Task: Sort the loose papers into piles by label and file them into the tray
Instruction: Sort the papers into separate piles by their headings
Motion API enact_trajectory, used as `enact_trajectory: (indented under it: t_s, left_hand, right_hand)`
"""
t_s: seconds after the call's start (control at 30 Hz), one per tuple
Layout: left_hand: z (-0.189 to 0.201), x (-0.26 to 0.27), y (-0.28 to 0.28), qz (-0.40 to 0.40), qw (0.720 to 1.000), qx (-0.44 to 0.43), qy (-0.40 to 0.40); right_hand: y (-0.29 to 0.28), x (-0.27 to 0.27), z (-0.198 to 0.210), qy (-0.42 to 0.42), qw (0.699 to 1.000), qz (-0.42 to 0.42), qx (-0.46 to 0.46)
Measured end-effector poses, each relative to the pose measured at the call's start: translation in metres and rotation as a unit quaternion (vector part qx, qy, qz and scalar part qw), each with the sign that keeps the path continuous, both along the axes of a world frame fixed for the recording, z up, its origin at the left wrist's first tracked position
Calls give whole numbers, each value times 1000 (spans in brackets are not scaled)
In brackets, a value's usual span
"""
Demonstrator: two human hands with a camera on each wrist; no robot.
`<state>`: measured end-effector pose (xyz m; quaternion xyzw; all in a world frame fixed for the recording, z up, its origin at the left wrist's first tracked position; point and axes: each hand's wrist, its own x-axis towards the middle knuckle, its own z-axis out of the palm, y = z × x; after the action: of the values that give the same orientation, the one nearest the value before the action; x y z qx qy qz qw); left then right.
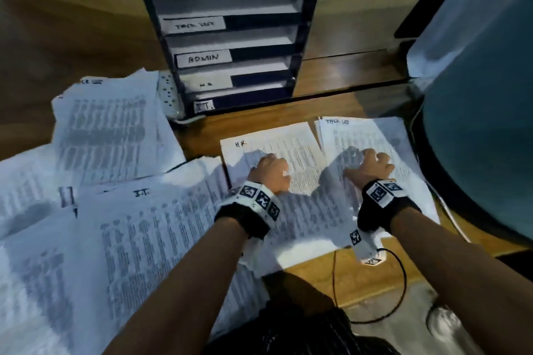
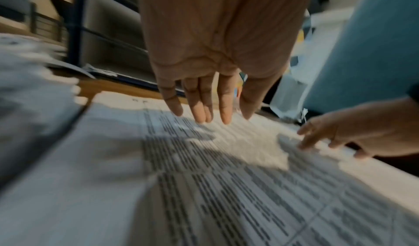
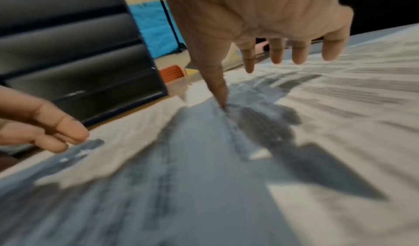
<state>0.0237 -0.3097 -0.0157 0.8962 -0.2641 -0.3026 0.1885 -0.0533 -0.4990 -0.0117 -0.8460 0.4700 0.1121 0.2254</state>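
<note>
Papers: H.R. pile [image 1: 291, 141] and TASK LIST pile [image 1: 386, 138] side by side on surface [image 1: 259, 121] before labelled tray [image 1: 230, 46] | left hand [image 1: 271, 173] flat on H.R., grip released | right hand [image 1: 372, 167] spread on TASK LIST, released | loose sheets [image 1: 109, 130] heaped left

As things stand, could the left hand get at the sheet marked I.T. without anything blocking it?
Probably yes. The left hand hovers open over the H.R. sheet, and the I.T. sheet lies uncovered on top, just to its left, with nothing standing between them.
</note>
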Motion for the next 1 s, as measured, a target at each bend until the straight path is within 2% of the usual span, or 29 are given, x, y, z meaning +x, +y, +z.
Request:
enact_trajectory:
  t_s: [0.17, 0.27, 0.37, 0.5, 0.6, 0.67, 0.73, 0.83, 0.93, 1.0]
  left_hand:
    - [-9, 6, -61, -52, 996, 56, -38]
    - [-10, 18, -96, 15, 997, 61, -54]
    - [-6, 37, -122, 105, 994, 34, -20]
    - [-4, 43, -143, 100, 992, 72, -8]
    - [-2, 35, -156, 132, 990, 42, 14]
    - [5, 33, -161, 121, 990, -31, 64]
    - [18, 32, -158, 167, 957, -185, 147]
    - [36, 36, -148, 278, 881, -325, 202]
    - [54, 43, -131, 392, 774, -429, 252]
    - [65, 48, -115, 422, 717, -478, 283]
  right_hand:
    - [-32, -15, -11, 41, 995, 90, 5]
    - [-37, -20, -18, 46, 991, 127, 7]
    - [-35, -25, -22, 39, 990, 137, -3]
    - [-35, -26, -25, 30, 990, 137, 3]
    - [-35, -24, -26, 24, 991, 134, 7]
    - [-38, -21, -23, 6, 993, 115, 10]
    - [-44, -17, -16, -56, 996, 56, 29]
    - [-54, -10, 1, -161, 985, -47, 46]
    - [-60, 1, 29, -253, 964, -73, 11]
    - [-66, 8, 55, -304, 950, -69, -15]
